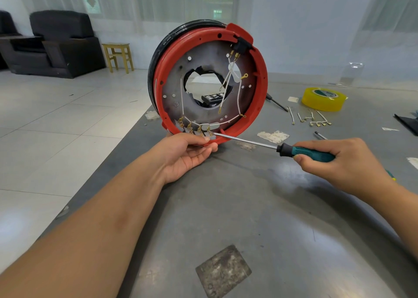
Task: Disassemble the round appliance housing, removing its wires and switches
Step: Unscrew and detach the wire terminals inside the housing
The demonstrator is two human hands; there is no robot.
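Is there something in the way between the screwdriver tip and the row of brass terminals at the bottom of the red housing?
Nothing visible blocks it. The screwdriver, held by the right hand, already has its tip at the rightmost of the brass terminals. The left hand grips the red housing just below them.

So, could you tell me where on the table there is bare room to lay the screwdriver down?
The widest bare stretch of table lies between the two forearms, nearer than the housing. The far right is crowded: tape roll, loose removed wires, paper scraps.
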